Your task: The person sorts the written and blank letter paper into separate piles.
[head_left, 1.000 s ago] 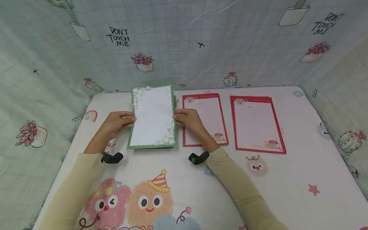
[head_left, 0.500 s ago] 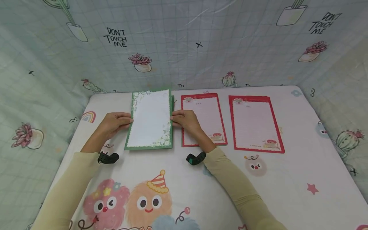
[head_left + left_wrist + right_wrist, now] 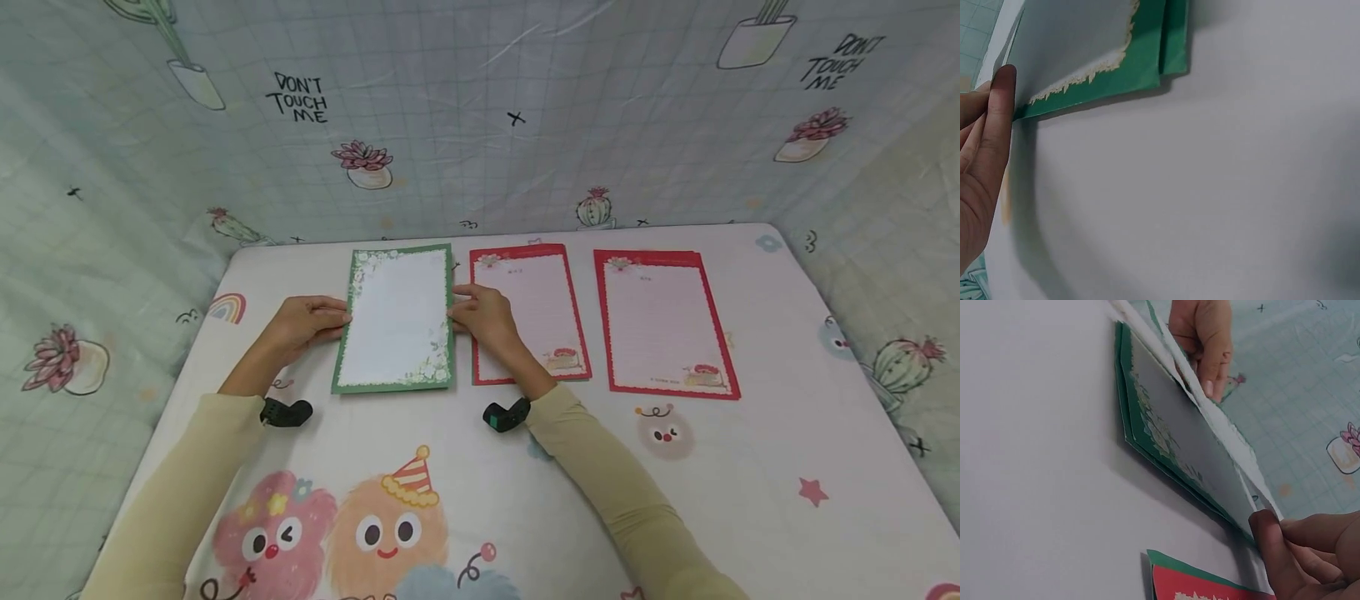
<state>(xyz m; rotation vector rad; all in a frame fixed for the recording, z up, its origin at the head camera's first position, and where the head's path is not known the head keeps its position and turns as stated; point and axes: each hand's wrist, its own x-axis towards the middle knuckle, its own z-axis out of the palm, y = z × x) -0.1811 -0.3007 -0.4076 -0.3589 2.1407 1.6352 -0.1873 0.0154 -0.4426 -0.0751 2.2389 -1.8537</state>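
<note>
A sheet of letter paper [image 3: 399,321] with a green flowered border and a white middle is at the left of the table in the head view. My left hand [image 3: 303,329] pinches its left edge, and my right hand [image 3: 483,312] pinches the right edge. The wrist views show more green-edged paper [image 3: 1175,37] under it, slightly offset at the corner. In the right wrist view the upper paper [image 3: 1232,434] is lifted off the paper below, with the right hand's thumb [image 3: 1266,534] at its edge.
Just right of the green paper lies a red-bordered sheet [image 3: 517,325], partly covered by the right forearm. Farther right is another red-bordered pile [image 3: 663,333]. A printed cloth [image 3: 570,467] covers the table, and a patterned curtain [image 3: 450,83] hangs behind it.
Both hands have lowered the green-bordered sheet, its top edge dropping toward the table. It now lines up more closely with the green paper beneath. The red-bordered sheets have stayed put.
</note>
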